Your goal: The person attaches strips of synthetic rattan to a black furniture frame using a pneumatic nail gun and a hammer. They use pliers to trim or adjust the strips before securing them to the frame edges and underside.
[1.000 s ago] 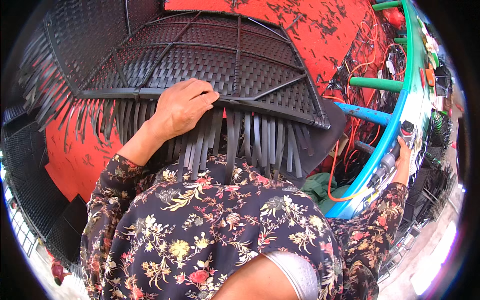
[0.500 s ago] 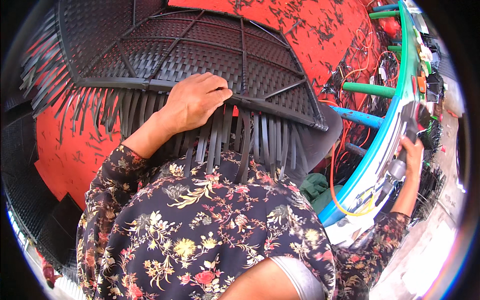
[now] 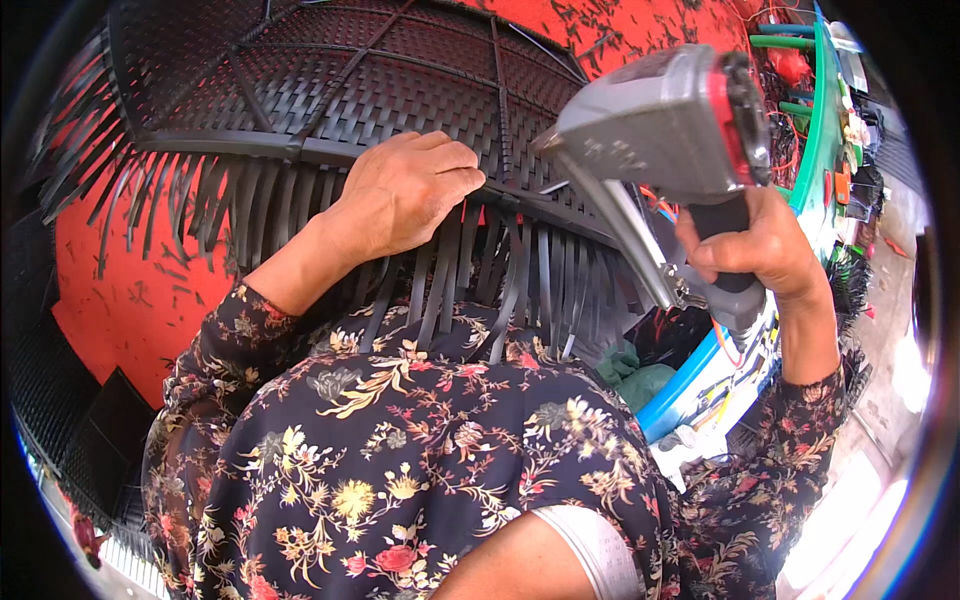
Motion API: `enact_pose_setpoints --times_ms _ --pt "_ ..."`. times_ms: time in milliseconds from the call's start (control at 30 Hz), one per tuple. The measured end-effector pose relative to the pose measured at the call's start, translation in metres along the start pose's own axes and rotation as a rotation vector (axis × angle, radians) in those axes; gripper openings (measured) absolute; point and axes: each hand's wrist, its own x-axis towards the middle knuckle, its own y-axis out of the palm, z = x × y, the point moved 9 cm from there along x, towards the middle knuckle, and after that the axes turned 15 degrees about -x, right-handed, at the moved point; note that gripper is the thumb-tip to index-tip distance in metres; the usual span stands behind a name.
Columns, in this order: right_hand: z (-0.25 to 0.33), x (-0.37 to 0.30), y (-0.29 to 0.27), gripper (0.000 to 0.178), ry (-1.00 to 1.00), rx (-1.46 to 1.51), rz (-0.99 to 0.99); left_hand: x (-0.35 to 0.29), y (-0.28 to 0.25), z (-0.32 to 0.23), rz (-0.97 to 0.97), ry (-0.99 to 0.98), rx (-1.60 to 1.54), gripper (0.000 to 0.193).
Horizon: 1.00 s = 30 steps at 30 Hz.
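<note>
A black woven panel [image 3: 410, 110] with crossing ribs lies across my lap, its long framed edge turned toward me. Loose flat strips [image 3: 265, 215] hang in a fringe below that edge. My left hand [image 3: 408, 192] is closed on the frame edge near its middle, fingertips pinched at the rim; whether a strip is caught between them is hidden. To the right, my right hand [image 3: 765, 245] grips the dark handle of a grey staple gun [image 3: 645, 125] with a red band. Its nose points left, above the panel's right part, and I cannot tell if it touches.
Red flooring [image 3: 140, 310] strewn with black offcuts spreads beyond and left of the panel. A green, blue and white curved-rim table [image 3: 815, 150] holding small items stands at right, with orange hoses near it. Dark woven pieces [image 3: 60, 400] stand at far left.
My right hand has lifted the staple gun from beside the table at right and brought it left and up over the panel. The left hand stays at the frame edge, shifted slightly right.
</note>
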Motion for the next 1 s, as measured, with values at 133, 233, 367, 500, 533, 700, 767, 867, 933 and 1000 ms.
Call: enact_pose_setpoints --times_ms 133,233,367,500,533,700,767,867,933,1000 --pt "-0.028 0.003 -0.005 0.049 -0.077 0.004 0.101 0.020 0.026 -0.016 0.026 -0.021 0.010 0.022" --pt "-0.031 0.001 -0.002 0.052 -0.090 0.031 0.118 0.023 0.028 -0.023 0.039 -0.017 0.015 0.022" --pt "-0.026 0.005 0.004 0.047 -0.045 0.004 0.159 0.022 0.028 -0.027 0.026 0.011 0.022 0.023" --pt "-0.033 0.009 0.008 0.025 -0.057 -0.057 0.232 0.025 0.030 -0.031 0.036 0.018 0.009 0.022" --pt "-0.034 0.011 0.010 0.019 -0.061 -0.065 0.252 0.025 0.030 -0.030 0.036 0.014 0.007 0.022" --pt "-0.029 0.014 0.015 0.011 -0.064 -0.038 0.250 0.026 0.029 -0.030 0.037 -0.026 -0.033 0.023" --pt "-0.037 0.013 0.013 0.018 -0.065 -0.060 0.264 0.027 0.028 -0.029 0.026 -0.042 -0.057 0.024" --pt "-0.033 0.008 0.006 0.031 -0.072 -0.034 0.225 0.027 0.026 -0.027 0.026 -0.054 -0.053 0.024" --pt "-0.031 0.005 0.003 0.044 -0.078 0.028 0.207 0.024 0.027 -0.026 0.016 -0.067 -0.041 0.023" --pt "-0.031 0.003 0.008 0.043 -0.046 0.031 0.253 0.023 0.025 -0.027 0.012 -0.062 -0.042 0.022"
